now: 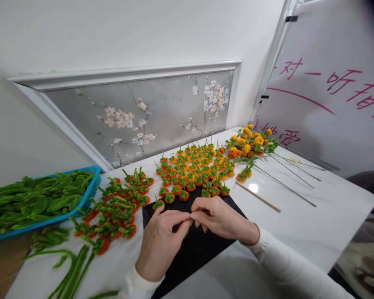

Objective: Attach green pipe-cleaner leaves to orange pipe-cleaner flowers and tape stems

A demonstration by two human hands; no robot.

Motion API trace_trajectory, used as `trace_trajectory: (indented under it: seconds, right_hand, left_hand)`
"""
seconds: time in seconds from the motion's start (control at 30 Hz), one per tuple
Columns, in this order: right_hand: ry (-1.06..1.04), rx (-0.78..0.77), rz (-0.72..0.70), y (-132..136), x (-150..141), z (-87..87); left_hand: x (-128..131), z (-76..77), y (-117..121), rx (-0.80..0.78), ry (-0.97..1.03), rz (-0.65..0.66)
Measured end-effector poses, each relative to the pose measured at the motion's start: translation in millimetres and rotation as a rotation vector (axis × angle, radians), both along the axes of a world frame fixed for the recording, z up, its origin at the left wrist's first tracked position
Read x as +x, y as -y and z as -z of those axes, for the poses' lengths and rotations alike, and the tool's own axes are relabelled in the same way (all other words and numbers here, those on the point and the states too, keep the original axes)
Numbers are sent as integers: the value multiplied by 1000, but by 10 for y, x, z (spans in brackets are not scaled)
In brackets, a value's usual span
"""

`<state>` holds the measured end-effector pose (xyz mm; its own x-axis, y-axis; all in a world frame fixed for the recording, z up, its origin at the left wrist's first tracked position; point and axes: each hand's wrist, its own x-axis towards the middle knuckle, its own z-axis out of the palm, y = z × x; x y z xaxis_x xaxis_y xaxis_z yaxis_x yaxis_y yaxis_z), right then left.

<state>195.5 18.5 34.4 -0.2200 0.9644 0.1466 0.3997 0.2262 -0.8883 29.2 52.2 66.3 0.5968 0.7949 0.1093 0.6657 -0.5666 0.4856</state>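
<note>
Above a black mat [202, 249], my left hand [163, 241] and my right hand [216, 218] meet fingertip to fingertip. Both are closed in a pinch. Whatever lies between the fingertips is too small and covered to make out. A speck of green shows under the left fingers. Just beyond my hands stand rows of small orange and yellow fuzzy pieces with green tops [191, 168], many with thin stems sticking up. Left of the mat lies a cluster of red-orange pieces with thicker green stems [118, 207].
A blue basket [95, 182] of green fuzzy leaves stands at the left, with loose green fuzzy strips [73, 274] in front. Finished-looking yellow flowers [251, 141] on long stems lie at the back right, near a thin wooden stick [258, 196]. A whiteboard [324, 54] borders the right.
</note>
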Motion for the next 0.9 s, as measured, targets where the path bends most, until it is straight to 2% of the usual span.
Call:
trace_trajectory:
  seconds: [0.1, 0.2, 0.27, 0.33, 0.43, 0.57, 0.63, 0.7, 0.77, 0.83, 0.9]
  right_hand:
    - [112, 196, 10, 6, 9, -9]
    - [232, 383, -45, -8, 46, -4]
    - [278, 471, -110, -27, 81, 4]
    - [260, 508, -150, -49, 111, 12]
    - [104, 400, -86, -74, 126, 28]
    - [-83, -37, -54, -89, 83, 57]
    - [-49, -117, -66, -90, 42, 70]
    - [72, -40, -22, -89, -2, 84]
    - [216, 103, 38, -86, -39, 103]
    - [328, 240, 66, -84, -57, 129]
    - [407, 359, 44, -87, -50, 154]
  left_hand:
    - [-6, -11, -6, -89, 44, -14]
    - [-18, -25, -25, -310, 153, 12]
    - [-23, -31, -40, -466, 232, 43]
    - [-28, -27, -58, -549, 290, 59]
    - [-41, 10, -91, -516, 304, 35]
    - [-54, 98, -122, -329, 260, -46]
    - [-45, 128, -117, -218, 214, -23]
    - [-28, 134, -100, -139, 155, 6]
    - [-12, 128, -87, -122, 117, 4]
    - [-11, 124, -91, -179, 110, -6]
    - [-26, 133, -114, -312, 141, 2]
